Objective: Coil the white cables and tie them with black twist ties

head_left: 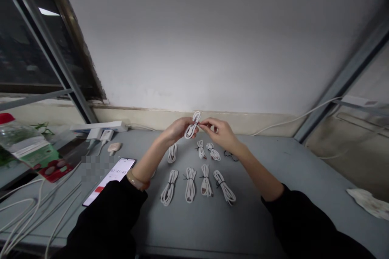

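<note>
Above the back of the grey table, my left hand (179, 128) grips a coiled white USB cable (192, 126), held up at a tilt. A thin black tie (197, 124) shows around the coil's middle. The thumb and forefinger of my right hand (219, 130) pinch the tie's end at the coil's right side. Below my hands, several bundled white cables lie in two rows, among them a back-row bundle (172, 153) and a front-row bundle (190, 185). Most have visible black ties round the middle. Loose black ties (231, 155) lie by my right forearm.
At the left are a phone (114, 176) with a running timer, a white power strip (100, 126) with plugged-in chargers, a small beige plug (114, 147), a red-capped bottle (30, 145) and loose white cables (38, 204). A crumpled white item (367, 202) lies far right. A wall closes the back.
</note>
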`<state>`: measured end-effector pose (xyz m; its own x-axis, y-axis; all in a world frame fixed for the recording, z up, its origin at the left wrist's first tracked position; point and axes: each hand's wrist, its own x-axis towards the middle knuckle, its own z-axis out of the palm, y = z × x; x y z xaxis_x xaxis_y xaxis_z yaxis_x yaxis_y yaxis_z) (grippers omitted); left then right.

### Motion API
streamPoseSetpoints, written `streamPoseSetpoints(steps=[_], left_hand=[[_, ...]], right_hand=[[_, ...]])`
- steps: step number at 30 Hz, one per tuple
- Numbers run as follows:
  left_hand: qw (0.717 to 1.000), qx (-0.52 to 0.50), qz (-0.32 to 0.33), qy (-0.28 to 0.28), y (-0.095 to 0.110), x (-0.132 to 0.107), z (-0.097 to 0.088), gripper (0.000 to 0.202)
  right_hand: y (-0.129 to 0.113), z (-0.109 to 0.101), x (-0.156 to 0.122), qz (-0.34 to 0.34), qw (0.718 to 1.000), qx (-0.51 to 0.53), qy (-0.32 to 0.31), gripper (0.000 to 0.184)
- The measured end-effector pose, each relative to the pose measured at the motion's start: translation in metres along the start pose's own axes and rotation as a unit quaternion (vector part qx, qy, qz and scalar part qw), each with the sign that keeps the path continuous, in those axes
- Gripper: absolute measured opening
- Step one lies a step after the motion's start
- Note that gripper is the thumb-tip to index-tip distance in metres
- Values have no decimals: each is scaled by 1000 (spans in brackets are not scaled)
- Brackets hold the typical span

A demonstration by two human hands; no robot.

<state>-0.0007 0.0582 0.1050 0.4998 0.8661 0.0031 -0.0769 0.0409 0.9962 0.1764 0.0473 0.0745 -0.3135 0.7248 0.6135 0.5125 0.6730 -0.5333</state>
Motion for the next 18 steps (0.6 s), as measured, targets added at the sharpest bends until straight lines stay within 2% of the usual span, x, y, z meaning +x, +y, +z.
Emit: streamPoseSetpoints(steps=[3, 6, 9, 13, 16, 18], left_hand=[[998, 48, 50, 10, 0, -2, 4, 6], [993, 82, 79, 17, 1, -5, 8, 6], [988, 120, 95, 23, 1, -9, 12, 7], [981, 153, 115, 24, 0, -13, 17, 5], [982, 146, 116, 34, -1, -13, 19, 9], [985, 130, 107, 49, -1, -13, 21, 10]], right_hand=[[-1, 0, 3, 50, 994, 101, -8, 15], [-1, -3, 5, 120, 972, 197, -35, 19], [0, -5, 6, 163, 960, 225, -44, 21], [1, -2, 6, 92, 981, 168, 33, 15], [1, 2, 3, -8, 993, 64, 103, 6], [-1, 4, 1, -86, 986, -11, 140, 6]])
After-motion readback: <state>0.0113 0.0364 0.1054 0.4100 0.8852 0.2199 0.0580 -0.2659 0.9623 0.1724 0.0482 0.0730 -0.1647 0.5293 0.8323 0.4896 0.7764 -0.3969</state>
